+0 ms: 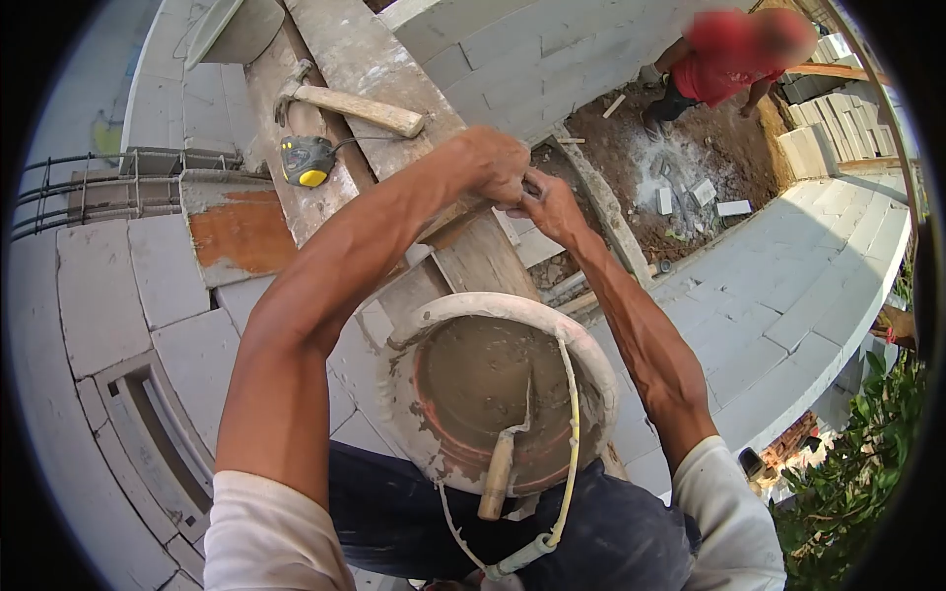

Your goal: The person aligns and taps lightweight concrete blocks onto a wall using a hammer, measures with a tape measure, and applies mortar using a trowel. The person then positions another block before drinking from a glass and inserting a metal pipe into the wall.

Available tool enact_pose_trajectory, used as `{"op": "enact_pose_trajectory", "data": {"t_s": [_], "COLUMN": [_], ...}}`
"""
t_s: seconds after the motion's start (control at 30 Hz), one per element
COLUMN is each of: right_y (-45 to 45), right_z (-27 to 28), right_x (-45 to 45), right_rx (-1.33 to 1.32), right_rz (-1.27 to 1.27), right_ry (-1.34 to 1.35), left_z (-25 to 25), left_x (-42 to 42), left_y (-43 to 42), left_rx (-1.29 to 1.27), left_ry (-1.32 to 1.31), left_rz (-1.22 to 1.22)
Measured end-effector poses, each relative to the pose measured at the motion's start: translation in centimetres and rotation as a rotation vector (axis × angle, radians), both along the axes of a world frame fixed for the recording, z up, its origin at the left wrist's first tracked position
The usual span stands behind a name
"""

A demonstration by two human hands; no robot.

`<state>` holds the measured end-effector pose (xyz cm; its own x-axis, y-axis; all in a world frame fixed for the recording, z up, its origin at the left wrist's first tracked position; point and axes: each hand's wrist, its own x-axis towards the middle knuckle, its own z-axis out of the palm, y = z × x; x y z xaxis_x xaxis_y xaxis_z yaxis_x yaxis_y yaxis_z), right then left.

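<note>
My left hand (pixel 496 165) and my right hand (pixel 554 209) meet above the wooden planks, fingers closed and pinched together. Whatever is between the fingertips is too small or too hidden to make out. Below them, close to my body, stands a bucket (pixel 406 389) smeared with mortar, its handle hanging toward me. Grey wet mortar (pixel 473 369) fills part of it. A trowel (pixel 500 468) leans inside, blade in the mortar and wooden grip over the near rim. Left of my hands, a hammer (pixel 360 108) and a yellow-black tape measure (pixel 308 161) lie on the planks.
Wooden planks (pixel 370 59) run from upper left beneath my hands. A pale bucket (pixel 236 30) stands at the upper left. Steel rebar (pixel 99 192) juts out at left. Light block walls (pixel 769 305) surround a dirt floor below, where a person in red (pixel 724 59) stands.
</note>
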<state>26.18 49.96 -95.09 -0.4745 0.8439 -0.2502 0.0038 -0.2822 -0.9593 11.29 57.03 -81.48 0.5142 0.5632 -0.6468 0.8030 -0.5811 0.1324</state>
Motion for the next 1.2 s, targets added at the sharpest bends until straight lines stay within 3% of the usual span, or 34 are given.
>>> {"op": "enact_pose_trajectory", "data": {"t_s": [0.07, 0.17, 0.23, 0.27, 0.33, 0.43, 0.6, 0.7, 0.77, 0.8, 0.87, 0.93, 1.0, 1.07, 1.13, 1.2], "right_y": [0.1, -0.3, -1.2, -1.1, -1.2, -1.9, -1.9, -2.0, -2.6, -2.9, -2.4, -2.4, -2.8, -1.8, -1.8, -1.9], "right_z": [-0.6, -0.5, -0.1, 0.0, -0.2, -0.7, -0.9, 2.1, 3.1, 2.8, 3.9, 9.0, 12.4, 13.7, 11.6, 11.7], "right_x": [0.2, -0.5, -0.8, -1.0, -1.0, -1.2, -0.6, -0.3, 0.0, 1.0, 2.4, 3.2, 2.0, 0.0, -1.5, -2.3], "right_rx": [-0.068, -0.014, 0.313, 0.314, 0.075, 0.271, 0.321, 0.282, 0.229, 0.304, 0.391, 1.131, 1.105, 1.291, 1.206, 1.265], "right_rz": [-0.03, 0.022, -0.099, -0.095, -0.095, -0.16, -0.135, -0.082, -0.035, -0.073, -0.109, -0.177, -0.081, 0.271, 0.371, 0.313], "right_ry": [0.077, -0.038, -0.286, -0.283, -0.267, -0.327, -0.323, -0.36, -0.433, -0.448, -0.487, -0.518, -0.492, -0.452, -0.521, -0.508], "left_z": [-0.9, -0.9, -1.0, -1.2, -1.1, -1.5, 0.0, 0.1, 0.2, 1.2, 4.1, 7.2, 8.4, 7.8, 7.1, 5.5], "left_x": [-0.2, -0.5, -0.6, -0.7, -0.6, -0.5, 0.6, -0.1, -1.5, -2.5, -5.1, -8.1, -11.4, -14.7, -16.4, -17.5], "left_y": [0.1, -0.3, -0.2, -0.2, -0.1, 0.1, -0.2, -1.1, -3.8, -5.4, -8.7, -12.0, -15.0, -18.0, -20.7, -22.3], "left_rx": [0.036, 0.061, 0.057, 0.048, 0.031, 0.044, 0.043, 0.048, 0.261, 0.269, 0.491, 0.554, 0.587, 0.607, 0.556, 0.583], "left_ry": [-0.019, -0.015, -0.037, -0.062, -0.047, -0.059, -0.029, 0.09, -0.242, -0.236, -0.471, -0.45, -0.379, -0.305, -0.289, -0.365], "left_rz": [0.005, 0.001, 0.018, 0.029, 0.017, -0.012, 0.027, 0.013, -0.051, -0.045, -0.073, 0.051, 0.204, 0.308, 0.485, 0.556]}}
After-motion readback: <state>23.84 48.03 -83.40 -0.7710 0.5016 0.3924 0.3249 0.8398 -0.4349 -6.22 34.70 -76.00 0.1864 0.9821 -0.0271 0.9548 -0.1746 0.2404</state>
